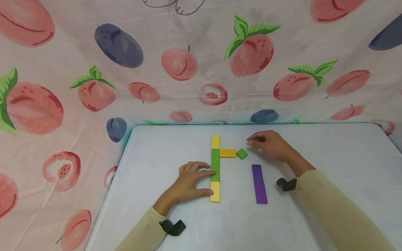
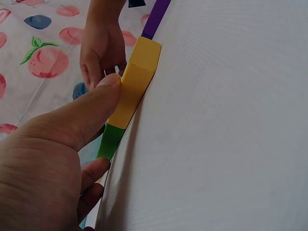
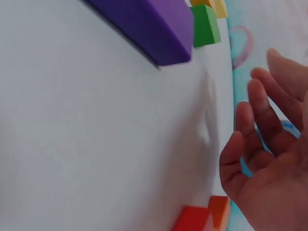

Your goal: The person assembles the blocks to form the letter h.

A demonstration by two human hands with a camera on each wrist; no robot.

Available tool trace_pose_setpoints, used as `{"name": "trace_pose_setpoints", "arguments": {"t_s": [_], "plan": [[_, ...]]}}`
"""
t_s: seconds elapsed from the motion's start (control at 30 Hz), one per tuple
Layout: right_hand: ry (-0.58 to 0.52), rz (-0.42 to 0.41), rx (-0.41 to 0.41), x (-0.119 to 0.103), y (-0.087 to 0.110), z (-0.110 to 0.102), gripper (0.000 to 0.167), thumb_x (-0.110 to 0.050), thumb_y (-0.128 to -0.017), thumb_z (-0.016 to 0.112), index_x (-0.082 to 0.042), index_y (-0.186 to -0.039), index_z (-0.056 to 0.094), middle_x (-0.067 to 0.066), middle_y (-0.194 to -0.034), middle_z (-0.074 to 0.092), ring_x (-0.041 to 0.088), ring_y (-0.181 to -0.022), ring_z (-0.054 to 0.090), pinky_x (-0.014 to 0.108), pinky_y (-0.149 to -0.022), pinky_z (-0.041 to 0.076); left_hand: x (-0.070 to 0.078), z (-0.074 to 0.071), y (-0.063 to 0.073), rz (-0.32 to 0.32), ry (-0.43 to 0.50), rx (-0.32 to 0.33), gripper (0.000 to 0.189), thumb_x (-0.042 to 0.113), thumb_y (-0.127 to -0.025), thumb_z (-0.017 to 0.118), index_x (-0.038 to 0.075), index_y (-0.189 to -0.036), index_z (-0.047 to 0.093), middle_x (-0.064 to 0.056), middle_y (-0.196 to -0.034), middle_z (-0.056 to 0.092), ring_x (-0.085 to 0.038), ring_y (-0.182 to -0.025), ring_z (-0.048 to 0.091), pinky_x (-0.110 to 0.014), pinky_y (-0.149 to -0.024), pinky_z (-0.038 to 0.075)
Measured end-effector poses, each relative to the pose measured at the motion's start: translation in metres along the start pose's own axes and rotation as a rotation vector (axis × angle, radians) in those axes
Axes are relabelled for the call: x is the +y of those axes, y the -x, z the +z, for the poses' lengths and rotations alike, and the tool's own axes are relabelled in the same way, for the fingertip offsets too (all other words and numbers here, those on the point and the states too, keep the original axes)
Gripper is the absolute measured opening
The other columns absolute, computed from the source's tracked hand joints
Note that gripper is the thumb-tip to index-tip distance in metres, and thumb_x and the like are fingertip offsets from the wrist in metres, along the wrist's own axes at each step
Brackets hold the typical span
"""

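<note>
A straight column of wooden blocks lies on the white table, with a yellow block (image 1: 215,142) at the far end, two green blocks (image 1: 215,156) in the middle and a pale yellow block (image 1: 216,191) nearest. My left hand (image 1: 188,183) rests along its left side, index fingertip on the nearer green block and thumb against the near yellow one. An orange-yellow block (image 1: 227,153) juts right from the column. At its right end sits a small green block (image 1: 242,154), turned like a diamond. My right hand (image 1: 271,146) hovers right of that block, fingers loosely bent and holding nothing.
Two purple blocks (image 1: 259,184) lie end to end, right of the column. A red block (image 3: 193,220) and an orange block (image 3: 219,211) show low in the right wrist view. Fruit-printed cloth (image 1: 176,31) hangs behind the table (image 1: 157,146).
</note>
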State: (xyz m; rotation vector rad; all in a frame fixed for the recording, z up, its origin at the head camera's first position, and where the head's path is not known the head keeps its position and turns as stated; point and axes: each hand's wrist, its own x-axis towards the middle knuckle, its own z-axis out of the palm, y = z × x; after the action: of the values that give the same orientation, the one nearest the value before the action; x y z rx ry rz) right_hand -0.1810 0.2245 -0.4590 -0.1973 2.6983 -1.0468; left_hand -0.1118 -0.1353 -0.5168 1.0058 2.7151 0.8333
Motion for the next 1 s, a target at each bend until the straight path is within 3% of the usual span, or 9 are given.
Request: {"name": "trace_pose_setpoints", "arguments": {"t_s": [0.2,0.37,0.6,1.0], "plan": [[-0.004,0.011,0.163,0.01,0.008,-0.017,0.045,-0.05,-0.101,0.059,-0.015,-0.126,0.07,0.009,-0.118,0.072,0.027,-0.107,0.063,0.034,-0.084,0.051,0.001,-0.001,-0.001,-0.004,-0.002,-0.003,0.06,0.057,-0.086,0.075,0.039,-0.141,0.06,0.007,-0.147,0.049,-0.016,-0.137,0.036,-0.052,-0.109,0.022],[-0.04,0.096,0.243,0.025,0.012,-0.029,0.052,-0.053,-0.1,0.059,-0.013,-0.131,0.067,0.014,-0.123,0.069,0.03,-0.111,0.061,0.03,-0.079,0.051,0.002,-0.001,-0.001,-0.009,0.003,-0.007,0.06,0.057,-0.086,0.075,0.038,-0.142,0.06,0.007,-0.147,0.049,-0.017,-0.136,0.037,-0.053,-0.109,0.022],[-0.022,0.18,0.27,0.048,0.016,-0.039,0.054,-0.053,-0.099,0.061,-0.01,-0.131,0.067,0.015,-0.118,0.064,0.031,-0.107,0.052,0.03,-0.072,0.048,0.001,-0.001,-0.001,-0.017,0.007,-0.008,0.06,0.058,-0.086,0.074,0.04,-0.141,0.06,0.008,-0.147,0.049,-0.016,-0.135,0.036,-0.053,-0.109,0.021],[0.033,0.168,0.223,0.067,0.019,-0.039,0.051,-0.045,-0.097,0.066,-0.007,-0.131,0.067,0.017,-0.119,0.062,0.032,-0.108,0.054,0.032,-0.076,0.046,0.001,0.0,-0.001,-0.021,0.008,-0.008,0.059,0.059,-0.086,0.074,0.043,-0.141,0.059,0.008,-0.147,0.048,-0.016,-0.136,0.036,-0.053,-0.109,0.021]]}}
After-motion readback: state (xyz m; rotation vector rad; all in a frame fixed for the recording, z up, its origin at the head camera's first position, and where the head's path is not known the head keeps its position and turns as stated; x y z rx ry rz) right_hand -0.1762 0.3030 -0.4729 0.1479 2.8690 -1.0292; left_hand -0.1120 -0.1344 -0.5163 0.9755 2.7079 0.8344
